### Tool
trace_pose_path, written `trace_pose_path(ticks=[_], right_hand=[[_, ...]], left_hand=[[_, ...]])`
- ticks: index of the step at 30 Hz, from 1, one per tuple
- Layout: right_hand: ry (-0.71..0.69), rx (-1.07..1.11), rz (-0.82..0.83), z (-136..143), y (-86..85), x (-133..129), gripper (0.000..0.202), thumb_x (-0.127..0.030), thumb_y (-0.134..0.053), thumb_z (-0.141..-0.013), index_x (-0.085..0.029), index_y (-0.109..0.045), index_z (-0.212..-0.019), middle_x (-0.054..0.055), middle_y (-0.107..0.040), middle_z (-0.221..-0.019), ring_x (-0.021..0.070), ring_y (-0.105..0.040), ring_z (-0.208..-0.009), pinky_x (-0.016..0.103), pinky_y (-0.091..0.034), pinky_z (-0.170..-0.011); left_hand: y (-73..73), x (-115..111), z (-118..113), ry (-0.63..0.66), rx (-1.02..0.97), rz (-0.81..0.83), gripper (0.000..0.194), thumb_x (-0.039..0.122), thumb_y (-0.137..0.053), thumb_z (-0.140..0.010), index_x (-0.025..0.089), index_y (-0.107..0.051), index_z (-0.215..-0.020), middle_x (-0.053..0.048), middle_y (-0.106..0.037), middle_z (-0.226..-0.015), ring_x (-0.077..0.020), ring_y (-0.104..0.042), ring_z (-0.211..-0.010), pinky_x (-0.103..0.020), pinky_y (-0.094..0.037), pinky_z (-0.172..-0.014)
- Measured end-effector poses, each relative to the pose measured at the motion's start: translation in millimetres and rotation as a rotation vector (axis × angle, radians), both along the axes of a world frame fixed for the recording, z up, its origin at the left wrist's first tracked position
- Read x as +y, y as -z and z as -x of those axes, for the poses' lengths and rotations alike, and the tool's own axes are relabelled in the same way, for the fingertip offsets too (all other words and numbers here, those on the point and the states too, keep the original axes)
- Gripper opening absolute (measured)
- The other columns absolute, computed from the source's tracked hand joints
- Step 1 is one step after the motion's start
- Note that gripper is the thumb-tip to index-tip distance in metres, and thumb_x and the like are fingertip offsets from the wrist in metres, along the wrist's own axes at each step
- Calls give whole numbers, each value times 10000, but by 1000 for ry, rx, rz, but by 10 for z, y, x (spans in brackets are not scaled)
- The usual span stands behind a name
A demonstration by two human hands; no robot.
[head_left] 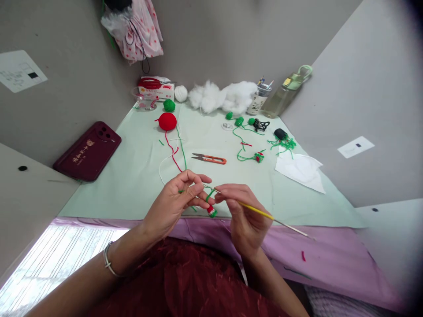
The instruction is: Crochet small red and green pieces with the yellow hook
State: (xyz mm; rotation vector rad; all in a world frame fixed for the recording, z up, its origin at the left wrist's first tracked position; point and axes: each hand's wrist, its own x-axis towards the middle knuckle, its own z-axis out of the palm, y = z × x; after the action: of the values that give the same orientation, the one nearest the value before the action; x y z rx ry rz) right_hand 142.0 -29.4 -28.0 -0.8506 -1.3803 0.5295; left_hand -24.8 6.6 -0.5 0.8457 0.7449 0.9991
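Note:
My left hand (180, 193) pinches green yarn (209, 193) between thumb and fingertips, with a strand looped at its fingers. From that yarn hangs a small red, white and green crochet piece (211, 211), just below the fingertips. My right hand (247, 215) grips a crochet hook (256, 210) with a yellow handle and metal ends; its tip meets the green loop. Orange thread snips (209, 159) lie on the table beyond my hands. A red yarn ball (167, 121) and a green yarn ball (169, 105) stand farther back, with strands running toward my left hand.
White stuffing (221, 97) lies along the back wall, beside a pen cup (259, 100) and a green bottle (286, 92). A dark red phone (87, 151) leans at the left. Green crochet pieces (239, 121) and a white tissue (299, 169) lie at the right.

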Motion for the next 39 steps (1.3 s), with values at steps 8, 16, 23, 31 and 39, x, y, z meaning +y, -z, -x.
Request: trace_pose_path(ticks=[8,16,23,31,39], right_hand=[[-81,155,90,-50,-15,48,167,-289,-662,-1017,-324,-821,-1053,26,-794,-925,179,-727,-762,354,-625,-665],[-130,216,116,-54,-15,72,165,-261,-674,-1011,-321,-826,-1031,16,-794,-936,155,-714,-749,325,-603,-676],[-45,11,39,-18,-75,25,223,-179,-647,-1012,-310,-813,-1085,29,-798,-960,178,-735,-829,349,-623,-731],[254,-357,-247,96,190,-11,465,-67,-679,-961,-370,-746,-1306,53,-771,-1136,203,-755,-980,341,-656,-732],[138,11,-143,202,120,13,355,-76,-675,-968,-351,-812,-1147,37,-775,-1039,177,-758,-868,308,-643,-663]], left_hand=[[-3,25,43,1,15,21,265,296,-840,-882,156,-633,-794,-45,-705,-1194,-67,-746,-678,-170,-621,-661],[10,15,47,0,22,23,261,323,-836,-894,166,-646,-808,-31,-704,-1213,-60,-749,-683,-164,-601,-661],[30,-28,66,-16,144,-66,247,386,-775,-949,189,-664,-847,-7,-683,-1267,-60,-735,-728,-199,-578,-756],[68,-54,26,-18,26,-103,223,315,-787,-941,169,-674,-817,1,-638,-1270,-74,-734,-784,-225,-621,-820],[37,-67,-15,-7,-13,-60,213,295,-767,-957,153,-660,-839,-39,-679,-1278,-55,-730,-704,-187,-626,-734]])
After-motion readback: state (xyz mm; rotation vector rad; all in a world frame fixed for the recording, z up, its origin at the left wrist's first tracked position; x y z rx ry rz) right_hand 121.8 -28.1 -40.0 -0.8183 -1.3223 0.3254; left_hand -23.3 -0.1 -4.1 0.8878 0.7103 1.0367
